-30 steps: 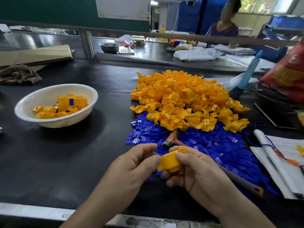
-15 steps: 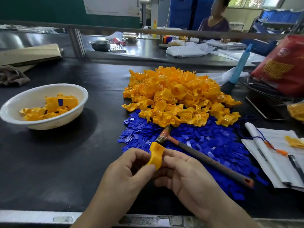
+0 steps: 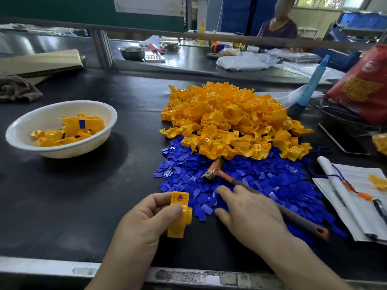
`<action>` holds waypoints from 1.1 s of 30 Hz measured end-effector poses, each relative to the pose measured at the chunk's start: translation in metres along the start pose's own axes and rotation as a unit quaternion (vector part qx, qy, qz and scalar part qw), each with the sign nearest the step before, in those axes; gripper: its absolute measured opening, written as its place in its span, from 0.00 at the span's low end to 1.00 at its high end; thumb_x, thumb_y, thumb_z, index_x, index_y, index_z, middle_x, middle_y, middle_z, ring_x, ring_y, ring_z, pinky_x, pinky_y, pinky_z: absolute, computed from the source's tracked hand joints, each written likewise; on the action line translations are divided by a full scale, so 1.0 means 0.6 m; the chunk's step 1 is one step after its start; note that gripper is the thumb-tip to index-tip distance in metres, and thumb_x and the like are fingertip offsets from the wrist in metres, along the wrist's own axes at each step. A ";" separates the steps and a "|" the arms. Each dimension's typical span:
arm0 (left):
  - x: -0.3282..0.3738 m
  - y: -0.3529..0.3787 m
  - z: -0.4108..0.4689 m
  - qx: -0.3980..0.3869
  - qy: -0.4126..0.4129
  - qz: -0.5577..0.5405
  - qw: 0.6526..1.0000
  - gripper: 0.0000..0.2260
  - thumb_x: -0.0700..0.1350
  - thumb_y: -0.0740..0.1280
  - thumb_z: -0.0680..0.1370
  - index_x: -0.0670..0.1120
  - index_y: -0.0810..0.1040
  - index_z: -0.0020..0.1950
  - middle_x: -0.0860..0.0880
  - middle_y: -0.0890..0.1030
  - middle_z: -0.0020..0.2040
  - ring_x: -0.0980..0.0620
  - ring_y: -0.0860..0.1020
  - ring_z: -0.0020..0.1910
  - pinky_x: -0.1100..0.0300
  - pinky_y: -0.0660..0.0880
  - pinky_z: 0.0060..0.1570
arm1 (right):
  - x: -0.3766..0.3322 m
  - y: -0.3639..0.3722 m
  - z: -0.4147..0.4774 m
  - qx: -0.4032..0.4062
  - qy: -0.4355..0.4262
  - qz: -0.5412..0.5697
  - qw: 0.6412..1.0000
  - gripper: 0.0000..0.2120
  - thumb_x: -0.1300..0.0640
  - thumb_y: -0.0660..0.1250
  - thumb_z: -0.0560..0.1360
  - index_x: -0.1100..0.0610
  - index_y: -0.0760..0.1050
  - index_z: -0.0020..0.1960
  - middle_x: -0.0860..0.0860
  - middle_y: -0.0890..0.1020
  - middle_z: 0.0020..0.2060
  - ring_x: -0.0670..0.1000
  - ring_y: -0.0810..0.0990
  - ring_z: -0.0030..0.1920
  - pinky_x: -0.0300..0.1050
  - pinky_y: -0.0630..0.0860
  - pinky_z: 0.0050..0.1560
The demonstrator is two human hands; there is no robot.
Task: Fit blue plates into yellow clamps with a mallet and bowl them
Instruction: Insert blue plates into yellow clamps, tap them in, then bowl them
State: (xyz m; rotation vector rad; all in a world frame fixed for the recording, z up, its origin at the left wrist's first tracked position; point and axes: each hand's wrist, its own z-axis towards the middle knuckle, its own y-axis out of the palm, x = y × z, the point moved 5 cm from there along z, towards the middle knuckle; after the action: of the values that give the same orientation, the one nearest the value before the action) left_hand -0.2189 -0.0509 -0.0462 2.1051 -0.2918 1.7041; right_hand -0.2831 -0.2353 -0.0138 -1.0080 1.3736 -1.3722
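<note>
One mallet (image 3: 213, 171), handle partly behind right hand (image 3: 251, 214).

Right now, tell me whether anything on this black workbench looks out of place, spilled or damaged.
Little stands out. The orange-headed, grey-handled mallet lies loose on the spread of small blue plates, and one stray yellow plastic piece sits on the white papers, apart from the heap of yellow clamps. No damage visible.
</note>
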 end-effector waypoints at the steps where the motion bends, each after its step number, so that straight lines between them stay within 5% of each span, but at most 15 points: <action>1: -0.001 -0.001 0.000 0.003 -0.005 -0.011 1.000 0.18 0.53 0.76 0.62 0.52 0.84 0.50 0.42 0.86 0.44 0.48 0.84 0.39 0.58 0.78 0.35 | -0.001 0.000 0.006 0.011 -0.004 0.002 1.000 0.16 0.41 0.56 0.77 0.43 0.64 0.63 0.47 0.75 0.50 0.53 0.78 0.46 0.47 0.70 0.35; 11: -0.007 -0.007 -0.006 -0.027 -0.005 -0.037 0.999 0.22 0.54 0.78 0.60 0.49 0.84 0.51 0.40 0.85 0.44 0.48 0.84 0.39 0.59 0.79 0.35 | 0.016 -0.006 0.015 0.105 0.009 0.141 0.984 0.05 0.51 0.61 0.78 0.49 0.75 0.48 0.44 0.79 0.43 0.47 0.78 0.43 0.46 0.75 0.44; 15: -0.011 -0.003 -0.008 -0.032 0.011 -0.015 0.999 0.22 0.56 0.78 0.61 0.50 0.83 0.52 0.38 0.84 0.46 0.44 0.84 0.43 0.58 0.79 0.39 | 0.025 -0.011 0.005 0.127 0.051 0.233 0.963 0.04 0.51 0.68 0.74 0.48 0.75 0.41 0.43 0.78 0.34 0.41 0.76 0.36 0.33 0.68 0.34; 20: -0.008 -0.001 -0.011 -0.031 0.018 0.002 0.999 0.21 0.54 0.78 0.61 0.50 0.83 0.52 0.39 0.84 0.45 0.44 0.83 0.43 0.59 0.79 0.39 | 0.029 -0.012 -0.004 0.119 0.071 0.289 0.947 0.06 0.54 0.67 0.74 0.46 0.73 0.41 0.45 0.77 0.30 0.43 0.75 0.32 0.38 0.72 0.31; 28: 0.006 0.013 -0.015 -0.012 0.023 0.018 1.000 0.21 0.52 0.76 0.58 0.47 0.84 0.49 0.40 0.85 0.42 0.48 0.84 0.38 0.63 0.78 0.33 | -0.026 -0.028 -0.049 0.024 0.038 0.558 0.829 0.08 0.58 0.67 0.73 0.44 0.79 0.46 0.53 0.81 0.28 0.47 0.79 0.27 0.39 0.78 0.29; 33: 0.019 0.030 -0.025 -0.044 0.031 0.020 0.998 0.22 0.53 0.80 0.57 0.51 0.84 0.49 0.41 0.85 0.43 0.47 0.84 0.40 0.61 0.78 0.33 | -0.055 -0.051 -0.060 0.093 -0.060 0.448 0.887 0.08 0.57 0.68 0.73 0.43 0.77 0.45 0.43 0.80 0.35 0.46 0.80 0.33 0.34 0.75 0.31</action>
State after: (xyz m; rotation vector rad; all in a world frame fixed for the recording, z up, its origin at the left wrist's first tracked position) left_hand -0.2369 -0.0591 -0.0294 1.9915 -0.3853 1.7421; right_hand -0.3116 -0.1959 0.0173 -0.2276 1.3196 -0.6963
